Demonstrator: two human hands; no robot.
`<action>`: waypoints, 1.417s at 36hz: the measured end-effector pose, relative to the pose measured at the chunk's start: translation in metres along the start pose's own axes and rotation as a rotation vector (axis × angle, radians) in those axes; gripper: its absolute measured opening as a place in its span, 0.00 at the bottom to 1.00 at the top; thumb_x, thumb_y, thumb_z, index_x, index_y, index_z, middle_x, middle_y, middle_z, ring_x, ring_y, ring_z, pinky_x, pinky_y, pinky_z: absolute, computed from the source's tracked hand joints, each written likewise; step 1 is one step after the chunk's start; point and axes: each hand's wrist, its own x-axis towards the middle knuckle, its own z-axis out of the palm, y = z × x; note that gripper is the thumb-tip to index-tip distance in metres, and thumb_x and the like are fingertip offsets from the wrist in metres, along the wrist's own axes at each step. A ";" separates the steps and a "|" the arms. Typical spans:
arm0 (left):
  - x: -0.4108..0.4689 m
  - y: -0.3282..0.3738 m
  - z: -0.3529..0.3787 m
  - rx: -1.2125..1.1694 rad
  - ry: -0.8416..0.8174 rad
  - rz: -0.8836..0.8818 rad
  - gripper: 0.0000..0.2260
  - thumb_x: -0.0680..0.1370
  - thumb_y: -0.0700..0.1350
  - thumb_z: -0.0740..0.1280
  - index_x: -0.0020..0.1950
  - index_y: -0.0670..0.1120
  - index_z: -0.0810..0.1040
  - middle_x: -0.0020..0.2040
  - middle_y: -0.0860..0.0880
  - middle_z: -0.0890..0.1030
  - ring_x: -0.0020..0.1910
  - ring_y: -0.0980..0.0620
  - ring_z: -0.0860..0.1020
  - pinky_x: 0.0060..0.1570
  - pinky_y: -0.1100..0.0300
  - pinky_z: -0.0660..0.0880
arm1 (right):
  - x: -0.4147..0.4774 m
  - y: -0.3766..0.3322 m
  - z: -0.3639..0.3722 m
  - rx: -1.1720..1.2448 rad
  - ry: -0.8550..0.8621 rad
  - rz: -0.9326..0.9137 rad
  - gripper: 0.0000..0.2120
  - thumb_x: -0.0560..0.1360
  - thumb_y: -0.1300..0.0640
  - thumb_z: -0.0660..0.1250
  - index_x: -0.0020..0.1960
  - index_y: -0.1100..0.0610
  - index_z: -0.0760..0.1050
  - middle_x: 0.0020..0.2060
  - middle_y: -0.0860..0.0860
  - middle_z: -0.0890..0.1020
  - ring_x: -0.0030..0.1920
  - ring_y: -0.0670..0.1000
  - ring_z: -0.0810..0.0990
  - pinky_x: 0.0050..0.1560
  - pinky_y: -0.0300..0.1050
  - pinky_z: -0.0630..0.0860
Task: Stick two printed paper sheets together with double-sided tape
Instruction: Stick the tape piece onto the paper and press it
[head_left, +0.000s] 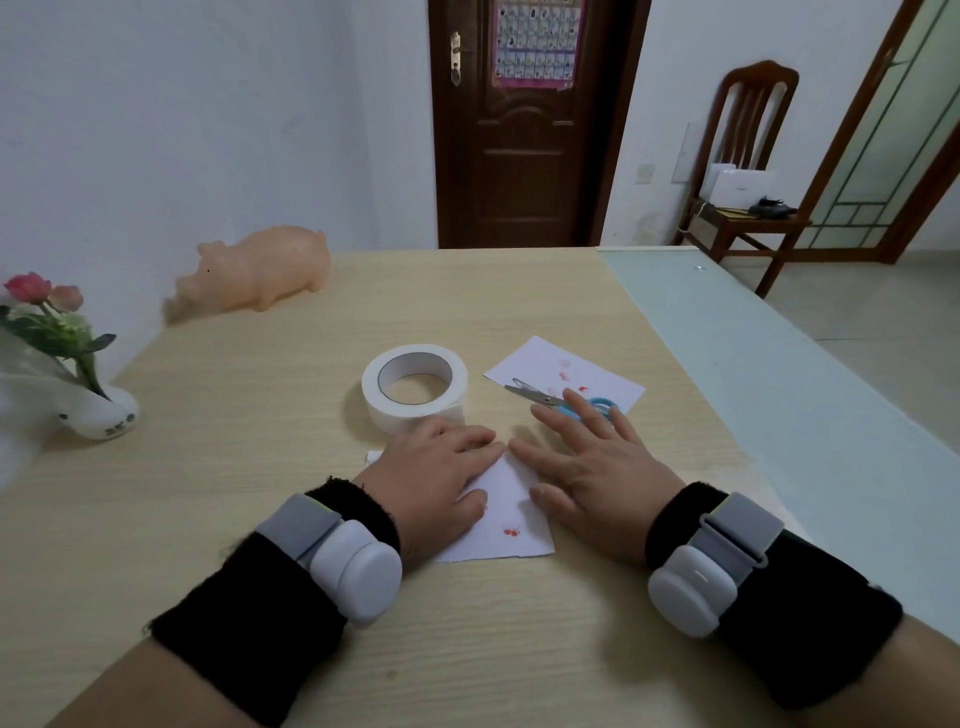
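Note:
A white paper sheet (506, 525) with small red prints lies on the wooden table (260, 467) in front of me. My left hand (436, 478) lies flat on its left part, fingers straight. My right hand (582, 462) rests flat at the sheet's right edge, fingers spread. A second printed sheet (550, 364) lies further back on the right, with blue-handled scissors (545, 397) on it, just beyond my right fingertips. A roll of white double-sided tape (414, 387) lies flat behind my left hand.
A pink pig figure (260, 273) stands at the table's back left. A white vase with flowers (98, 410) lies near the left edge. A pale green strip (779, 395) runs along the table's right side. A wooden chair (748, 156) stands by the far wall.

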 end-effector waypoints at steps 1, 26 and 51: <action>0.000 0.000 -0.001 -0.001 -0.006 -0.002 0.31 0.70 0.58 0.47 0.75 0.57 0.56 0.75 0.59 0.57 0.70 0.51 0.56 0.70 0.54 0.56 | 0.000 0.000 0.000 0.002 0.002 0.004 0.39 0.64 0.33 0.31 0.74 0.36 0.50 0.77 0.45 0.46 0.75 0.52 0.35 0.73 0.58 0.38; 0.000 -0.001 0.000 -0.017 0.007 0.008 0.37 0.66 0.63 0.41 0.75 0.56 0.57 0.75 0.60 0.58 0.69 0.51 0.58 0.70 0.52 0.57 | -0.001 -0.002 -0.004 0.004 0.017 -0.022 0.42 0.63 0.35 0.31 0.76 0.45 0.46 0.77 0.46 0.48 0.76 0.50 0.39 0.73 0.48 0.38; -0.006 0.004 -0.001 0.061 -0.008 -0.031 0.31 0.72 0.58 0.43 0.76 0.58 0.51 0.76 0.63 0.51 0.71 0.53 0.54 0.69 0.54 0.54 | -0.004 0.000 -0.005 -0.037 -0.048 -0.048 0.44 0.63 0.33 0.29 0.76 0.46 0.47 0.77 0.45 0.48 0.76 0.50 0.38 0.73 0.52 0.36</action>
